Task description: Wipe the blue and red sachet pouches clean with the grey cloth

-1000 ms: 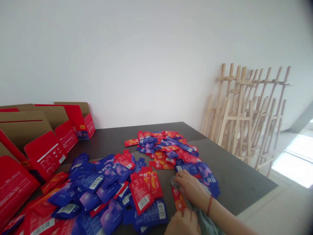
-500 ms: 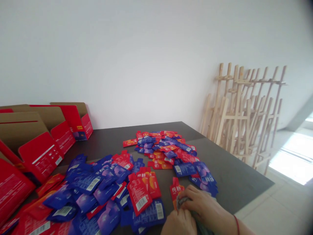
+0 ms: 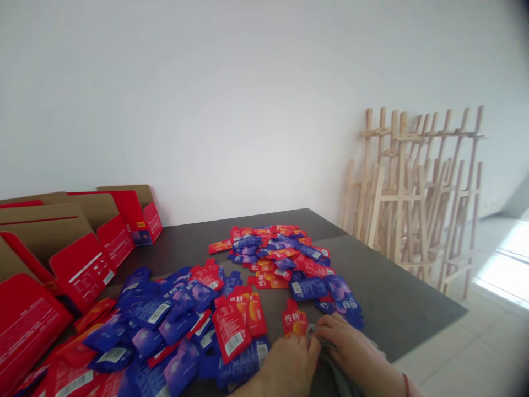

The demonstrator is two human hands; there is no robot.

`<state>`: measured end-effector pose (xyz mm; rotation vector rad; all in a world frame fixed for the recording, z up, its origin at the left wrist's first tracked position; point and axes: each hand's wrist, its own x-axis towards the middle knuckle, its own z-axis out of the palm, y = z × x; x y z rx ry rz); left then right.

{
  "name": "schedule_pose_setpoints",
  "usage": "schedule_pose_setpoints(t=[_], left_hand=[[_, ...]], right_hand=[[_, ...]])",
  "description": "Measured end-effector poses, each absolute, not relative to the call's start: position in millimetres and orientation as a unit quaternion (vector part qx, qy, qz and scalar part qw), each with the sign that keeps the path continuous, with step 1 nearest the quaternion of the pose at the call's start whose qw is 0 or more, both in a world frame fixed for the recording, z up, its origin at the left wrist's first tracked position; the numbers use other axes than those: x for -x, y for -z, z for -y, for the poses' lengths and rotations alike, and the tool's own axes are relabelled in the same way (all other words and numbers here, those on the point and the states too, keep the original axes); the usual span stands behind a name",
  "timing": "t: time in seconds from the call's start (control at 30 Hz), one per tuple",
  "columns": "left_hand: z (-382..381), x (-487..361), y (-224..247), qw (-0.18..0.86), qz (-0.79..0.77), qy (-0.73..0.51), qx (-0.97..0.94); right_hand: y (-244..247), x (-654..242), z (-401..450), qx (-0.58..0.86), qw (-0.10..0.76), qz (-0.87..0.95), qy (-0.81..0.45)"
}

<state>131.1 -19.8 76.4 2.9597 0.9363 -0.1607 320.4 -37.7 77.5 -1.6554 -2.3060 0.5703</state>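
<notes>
Right hand [image 3: 347,343] curled, pinching bunched grey cloth [image 3: 330,353] at near edge of table; left hand [image 3: 286,368] half-closed against cloth, grip unclear. Red sachet [image 3: 295,322] just beyond hands; blue-and-red sachets [image 3: 177,314] heaped left on dark table [image 3: 384,298].

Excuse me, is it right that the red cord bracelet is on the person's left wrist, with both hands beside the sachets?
No: the red cord bracelet is on the right wrist, as the head view shows; the left hand and right hand are beside the sachets.
</notes>
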Motion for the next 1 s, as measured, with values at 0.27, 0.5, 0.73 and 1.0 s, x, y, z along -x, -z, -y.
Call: schedule_pose_setpoints(t=[0.27,0.5,0.73,1.0], left_hand=[[12.4,-124.7,-96.9,0.073,-0.368,-0.091,-0.923],[21.1,-101.5,-74.3,0.231,-0.384,-0.137,-0.884],[18.7,-90.1,-37.6,-0.129,-0.283,-0.123,-0.942],[20.7,-97.9,-7.6,-0.246,-0.198,-0.239,-0.918]], right_hand=[[-77.6,-337.4,29.6,0.576,0.209,0.764,-0.203],[-78.2,-301.2,11.2,0.534,0.187,0.807,-0.169],[-97.2,-294.7,24.8,0.536,0.115,0.827,-0.123],[-94.5,-264.3,18.7,0.482,0.055,0.87,-0.082]])
